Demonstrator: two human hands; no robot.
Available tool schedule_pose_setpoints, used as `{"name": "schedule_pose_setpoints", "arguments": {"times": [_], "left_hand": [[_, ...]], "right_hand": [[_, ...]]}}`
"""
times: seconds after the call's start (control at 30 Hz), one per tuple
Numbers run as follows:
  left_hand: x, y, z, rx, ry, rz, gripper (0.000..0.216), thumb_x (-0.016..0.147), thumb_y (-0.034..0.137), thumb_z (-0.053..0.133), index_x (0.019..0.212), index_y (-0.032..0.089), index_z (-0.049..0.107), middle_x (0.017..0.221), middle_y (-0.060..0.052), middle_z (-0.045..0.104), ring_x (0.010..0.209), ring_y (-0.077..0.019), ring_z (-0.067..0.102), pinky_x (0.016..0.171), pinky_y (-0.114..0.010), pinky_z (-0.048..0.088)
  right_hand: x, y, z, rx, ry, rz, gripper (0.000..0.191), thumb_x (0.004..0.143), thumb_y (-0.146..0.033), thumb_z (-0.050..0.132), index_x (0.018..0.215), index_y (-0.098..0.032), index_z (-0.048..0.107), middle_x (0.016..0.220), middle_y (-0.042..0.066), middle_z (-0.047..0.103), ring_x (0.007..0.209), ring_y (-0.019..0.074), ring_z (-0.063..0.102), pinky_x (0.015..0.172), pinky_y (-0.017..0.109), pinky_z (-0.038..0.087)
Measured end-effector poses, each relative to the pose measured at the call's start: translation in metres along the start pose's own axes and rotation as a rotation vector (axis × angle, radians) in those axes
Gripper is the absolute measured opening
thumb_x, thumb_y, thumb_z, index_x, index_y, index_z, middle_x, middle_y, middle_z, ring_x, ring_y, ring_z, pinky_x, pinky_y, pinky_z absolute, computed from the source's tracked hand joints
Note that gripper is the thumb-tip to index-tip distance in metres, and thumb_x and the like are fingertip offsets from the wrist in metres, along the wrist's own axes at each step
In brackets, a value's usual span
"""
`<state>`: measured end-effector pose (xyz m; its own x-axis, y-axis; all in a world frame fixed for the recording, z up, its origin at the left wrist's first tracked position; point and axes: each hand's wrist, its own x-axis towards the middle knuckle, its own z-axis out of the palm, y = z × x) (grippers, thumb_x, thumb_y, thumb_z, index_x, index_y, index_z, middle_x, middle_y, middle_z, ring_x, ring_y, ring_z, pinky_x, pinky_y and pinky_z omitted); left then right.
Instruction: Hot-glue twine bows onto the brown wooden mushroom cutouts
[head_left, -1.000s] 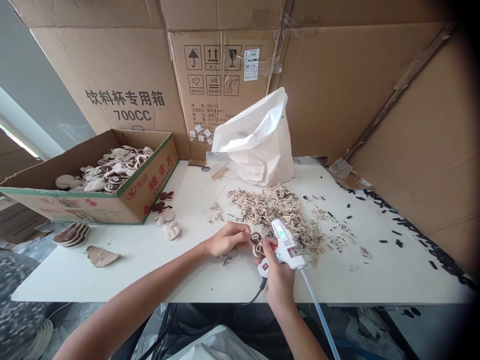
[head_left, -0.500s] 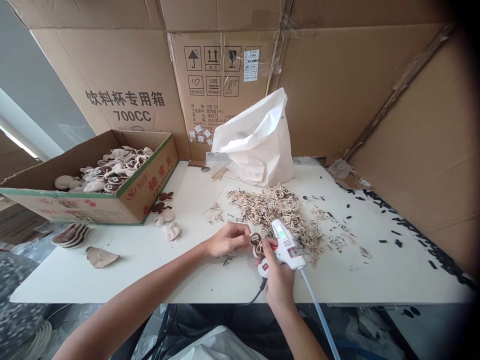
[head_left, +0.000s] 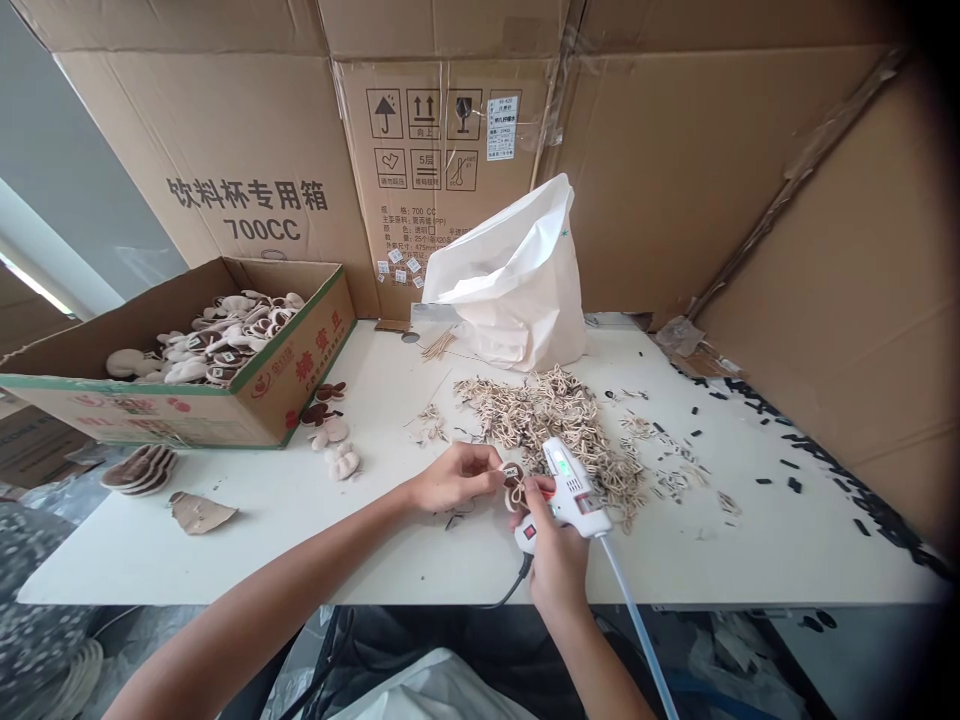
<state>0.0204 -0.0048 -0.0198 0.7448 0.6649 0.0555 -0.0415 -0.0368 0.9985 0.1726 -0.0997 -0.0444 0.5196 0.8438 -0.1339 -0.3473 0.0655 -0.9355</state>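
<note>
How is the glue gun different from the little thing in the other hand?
The glue gun is white and far bigger; the little piece is brown and cream. The glue gun fills the right hand and trails a black cord and a clear stick; the little piece is pinched by fingertips of the left hand. Both are held close together above the white table.

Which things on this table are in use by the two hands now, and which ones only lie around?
In use: left hand pinching the small brown piece; right hand gripping the white glue gun; the beige loop pile beside them.
Lying around: white bag; cardboard box of plush shapes; black scraps; torn cardboard bit.
</note>
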Motion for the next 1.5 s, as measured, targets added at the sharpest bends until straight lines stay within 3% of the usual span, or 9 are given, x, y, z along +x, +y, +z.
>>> {"name": "schedule_pose_setpoints", "arguments": {"times": [0.23,0.47,0.67,1.0,1.17,1.37,1.5], "left_hand": [[0.000,0.001,0.001,-0.026,-0.006,0.002,0.035,0.094,0.047,0.070,0.088,0.013,0.060,0.075,-0.002,0.058,0.065,-0.0099,0.047,0.061,-0.024,0.034],[0.000,0.000,0.000,-0.022,-0.008,-0.006,0.035,0.092,0.046,0.070,0.086,0.014,0.058,0.072,0.001,0.054,0.062,-0.0091,0.043,0.058,-0.023,0.031],[0.000,0.000,0.000,-0.060,-0.053,0.017,0.029,0.092,0.037,0.071,0.083,0.014,0.058,0.078,-0.003,0.062,0.070,-0.0119,0.053,0.065,-0.025,0.039],[-0.001,0.003,0.001,-0.097,-0.086,0.021,0.030,0.091,0.042,0.073,0.089,0.013,0.065,0.081,-0.007,0.069,0.075,-0.0154,0.064,0.071,-0.028,0.047],[-0.001,0.007,0.003,0.004,0.014,0.043,0.027,0.090,0.036,0.076,0.097,0.012,0.067,0.081,-0.007,0.071,0.074,-0.0149,0.065,0.070,-0.026,0.047],[-0.004,0.010,0.007,0.171,0.119,0.185,0.015,0.089,0.023,0.071,0.098,0.013,0.065,0.083,-0.006,0.071,0.065,-0.0109,0.059,0.065,-0.024,0.045],[-0.004,0.009,0.009,0.297,0.170,0.221,0.010,0.087,0.020,0.069,0.095,0.013,0.069,0.068,0.001,0.061,0.059,-0.0090,0.049,0.061,-0.022,0.042]], "right_hand": [[-0.001,-0.003,0.002,0.013,0.010,-0.008,0.041,0.075,-0.048,0.091,0.091,-0.020,0.066,0.079,-0.001,0.066,0.050,0.0111,0.056,0.044,0.023,0.039],[-0.003,-0.005,0.002,0.024,0.010,0.017,0.041,0.076,-0.050,0.090,0.093,-0.020,0.067,0.071,-0.001,0.066,0.051,0.0124,0.056,0.045,0.023,0.041],[-0.004,-0.003,0.000,0.045,-0.013,-0.017,0.040,0.078,-0.048,0.089,0.095,-0.020,0.066,0.071,-0.002,0.066,0.051,0.0123,0.056,0.046,0.023,0.042],[-0.003,-0.001,0.002,0.044,-0.039,0.014,0.047,0.070,-0.042,0.095,0.101,-0.017,0.070,0.077,0.001,0.070,0.056,0.0151,0.063,0.048,0.025,0.048],[-0.002,0.000,0.001,0.044,-0.017,0.031,0.045,0.071,-0.043,0.095,0.099,-0.018,0.070,0.083,0.002,0.072,0.055,0.0139,0.062,0.048,0.025,0.048],[-0.002,-0.001,0.002,0.059,0.019,0.039,0.044,0.071,-0.041,0.095,0.096,-0.019,0.067,0.080,-0.001,0.069,0.055,0.0130,0.061,0.048,0.024,0.048],[-0.002,-0.001,0.002,0.062,0.028,0.045,0.046,0.071,-0.042,0.095,0.097,-0.020,0.066,0.079,-0.002,0.068,0.054,0.0129,0.060,0.048,0.025,0.047]]}}
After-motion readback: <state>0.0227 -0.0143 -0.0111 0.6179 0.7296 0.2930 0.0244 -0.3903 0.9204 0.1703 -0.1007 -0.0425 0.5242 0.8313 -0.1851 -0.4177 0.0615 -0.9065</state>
